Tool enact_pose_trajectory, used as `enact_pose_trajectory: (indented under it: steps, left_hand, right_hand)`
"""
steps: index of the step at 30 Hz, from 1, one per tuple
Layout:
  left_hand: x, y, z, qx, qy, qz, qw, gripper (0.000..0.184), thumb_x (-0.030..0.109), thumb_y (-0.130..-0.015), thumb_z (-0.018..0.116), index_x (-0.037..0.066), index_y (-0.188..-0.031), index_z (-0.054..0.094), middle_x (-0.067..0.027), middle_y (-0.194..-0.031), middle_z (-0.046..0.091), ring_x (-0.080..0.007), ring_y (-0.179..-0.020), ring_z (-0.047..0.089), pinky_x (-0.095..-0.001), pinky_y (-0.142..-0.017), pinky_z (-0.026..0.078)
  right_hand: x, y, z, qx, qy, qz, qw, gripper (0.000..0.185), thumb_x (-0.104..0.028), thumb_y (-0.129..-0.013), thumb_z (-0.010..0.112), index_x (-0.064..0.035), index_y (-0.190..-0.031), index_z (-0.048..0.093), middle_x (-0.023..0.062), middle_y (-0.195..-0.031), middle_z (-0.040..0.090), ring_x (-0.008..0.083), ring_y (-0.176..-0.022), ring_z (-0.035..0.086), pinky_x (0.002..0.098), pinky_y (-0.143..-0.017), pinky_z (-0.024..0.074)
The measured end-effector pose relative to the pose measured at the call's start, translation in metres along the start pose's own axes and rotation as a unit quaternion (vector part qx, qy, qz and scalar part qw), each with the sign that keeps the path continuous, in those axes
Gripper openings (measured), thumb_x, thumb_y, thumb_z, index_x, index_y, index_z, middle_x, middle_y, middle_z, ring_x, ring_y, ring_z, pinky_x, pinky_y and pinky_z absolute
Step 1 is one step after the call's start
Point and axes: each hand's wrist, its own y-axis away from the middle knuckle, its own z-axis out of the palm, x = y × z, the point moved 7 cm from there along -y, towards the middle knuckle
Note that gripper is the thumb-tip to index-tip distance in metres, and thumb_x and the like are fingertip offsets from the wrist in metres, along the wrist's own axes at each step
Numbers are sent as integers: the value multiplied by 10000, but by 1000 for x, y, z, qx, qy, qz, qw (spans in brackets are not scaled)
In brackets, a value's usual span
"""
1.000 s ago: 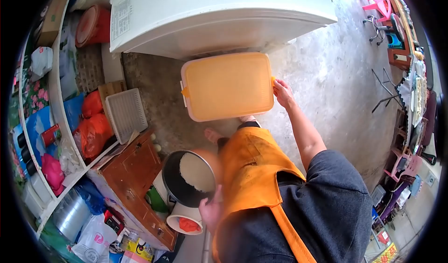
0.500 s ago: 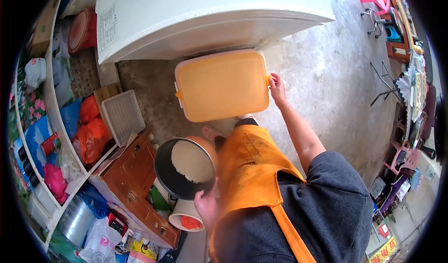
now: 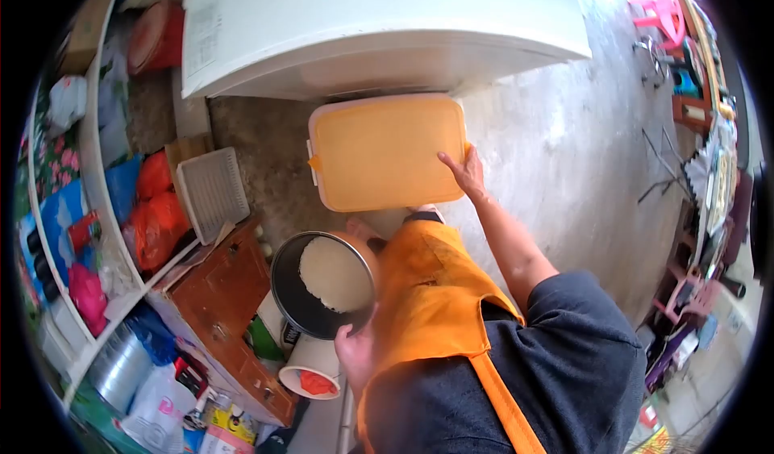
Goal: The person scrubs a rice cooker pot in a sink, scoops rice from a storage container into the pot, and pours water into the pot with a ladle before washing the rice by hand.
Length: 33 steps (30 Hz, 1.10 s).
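Observation:
My left hand [image 3: 357, 351] is closed on the rim of a round pot [image 3: 292, 293], dark grey inside and orange-brown outside. The pot leans against my apron, tilted so its mouth faces me, and white rice [image 3: 334, 274] lies inside it. On the floor ahead sits a storage box with a translucent orange lid [image 3: 387, 154]. My right hand [image 3: 466, 173] grips the box's right edge, thumb over the lid and fingers along the side by the orange latch. On the left side another orange latch [image 3: 314, 163] sticks outward.
Beyond the box stands a large white appliance [image 3: 387, 6]. To the left are a cluttered shelf [image 3: 95, 160], a white plastic basket [image 3: 211, 192] and a brown wooden cabinet [image 3: 214, 313]. A white bucket [image 3: 294, 372] holding something red is below the pot. A pink chair [image 3: 663, 12] stands far right.
My right hand has moved slightly down and left; its thumb now lies over the lid instead of at the latch. My left hand keeps the pot in nearly the same place.

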Motion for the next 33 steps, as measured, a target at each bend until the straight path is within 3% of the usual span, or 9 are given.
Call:
enact_pose_trajectory:
  steps: [4,10,15,21,23,24,27,29,33]
  left_hand:
    - [-6,10,6,-48,93,-11,994,650,-43,-669,425,-130,-1290,251,-287,-1325,347,-527,-1217,301,-608,-1026,310]
    - [10,29,-29,-193,-548,277,766,581,-15,-699,402,-129,-1261,306,-270,-1315,373,-471,-1211,357,-598,-1046,282]
    - [11,69,-83,-113,-499,328,794,519,-3,-730,394,-128,-1231,344,-263,-1270,419,-439,-1170,421,-567,-1007,353]
    - [19,81,-230,-13,-584,420,694,352,47,-752,466,-64,-1084,505,-185,-1063,565,-310,-940,568,-410,-839,478]
    - [46,41,-341,7,-609,368,703,316,54,-747,485,-47,-1044,525,-168,-1016,579,-299,-898,573,-398,-824,473]
    - [67,19,-404,14,-628,319,710,299,57,-744,494,-38,-1024,535,-159,-993,586,-294,-877,576,-391,-817,470]
    - [80,5,-428,44,-528,222,819,280,57,-741,502,-29,-1004,543,-150,-974,592,-291,-860,577,-388,-815,466]
    - [68,-2,-408,34,-454,180,872,280,54,-740,500,-29,-1004,542,-149,-979,590,-293,-865,575,-390,-820,464]
    - [37,-1,-324,-7,-432,122,894,279,47,-739,496,-30,-1003,541,-148,-987,586,-298,-875,571,-396,-831,460]
  right_hand:
    - [11,-13,17,-53,-42,-35,997,766,-492,-683,731,42,-1154,448,217,-1102,565,312,-1021,551,399,-842,442]
    - [24,-24,17,-99,41,-60,992,946,-569,-741,630,90,-1317,270,279,-1307,394,355,-1233,386,393,-1004,326]
    - [32,16,-28,-127,236,-125,955,894,-544,-835,502,80,-1375,159,257,-1424,222,357,-1322,230,394,-1079,218]
    - [91,50,-34,-353,276,60,892,296,-290,-851,505,-21,-817,625,111,-787,660,236,-662,650,364,-576,510]
    - [173,-6,25,-454,369,-279,762,202,-216,-847,522,-87,-731,624,65,-675,637,185,-580,620,330,-493,474]
    - [135,45,25,-289,560,-589,506,134,-188,-793,545,-118,-705,617,62,-622,618,216,-562,601,359,-472,457]
    - [103,101,17,-294,529,-438,665,193,-214,-791,522,-59,-714,609,124,-703,632,268,-600,602,401,-569,496]
    - [88,163,-25,-316,215,-169,909,255,-212,-857,474,-25,-954,619,106,-815,659,216,-674,640,347,-639,517]
    - [127,260,-67,-367,327,-388,780,322,-321,-847,484,-71,-991,627,146,-941,639,318,-861,606,390,-797,466]
